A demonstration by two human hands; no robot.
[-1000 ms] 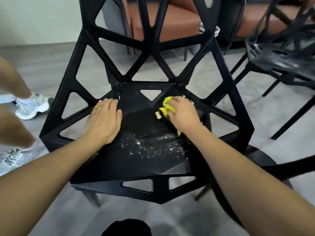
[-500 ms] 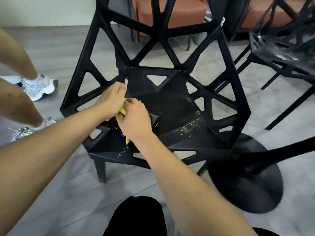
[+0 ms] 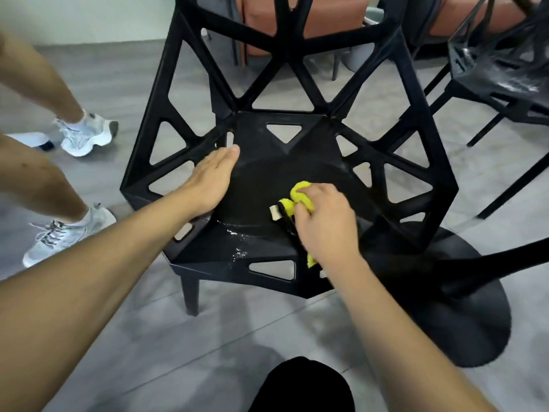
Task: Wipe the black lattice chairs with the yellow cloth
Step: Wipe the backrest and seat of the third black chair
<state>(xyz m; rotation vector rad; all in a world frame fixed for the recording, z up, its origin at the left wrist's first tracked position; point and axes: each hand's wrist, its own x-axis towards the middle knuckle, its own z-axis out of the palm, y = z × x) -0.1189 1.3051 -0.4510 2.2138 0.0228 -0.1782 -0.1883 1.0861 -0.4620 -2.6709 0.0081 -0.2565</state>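
A black lattice chair (image 3: 261, 173) stands in front of me, its seat dark and wet with shiny droplets near the front edge. My right hand (image 3: 325, 221) grips a bunched yellow cloth (image 3: 300, 197) with a black strip and a white tag, pressed on the right middle of the seat. My left hand (image 3: 212, 178) lies flat with straight fingers on the seat's left side. A second black lattice chair (image 3: 499, 66) stands at the upper right, its seat speckled with droplets.
Another person's legs and white sneakers (image 3: 86, 133) stand on the grey floor to the left. A black round table base (image 3: 463, 307) sits at the right, close to the chair. Orange upholstered seats (image 3: 326, 19) line the back. My dark knee (image 3: 300, 385) shows below.
My right hand has swept the cloth from the seat's left side toward its right middle. My left hand has left the cloth and flattened on the seat's left. The view shifted slightly.
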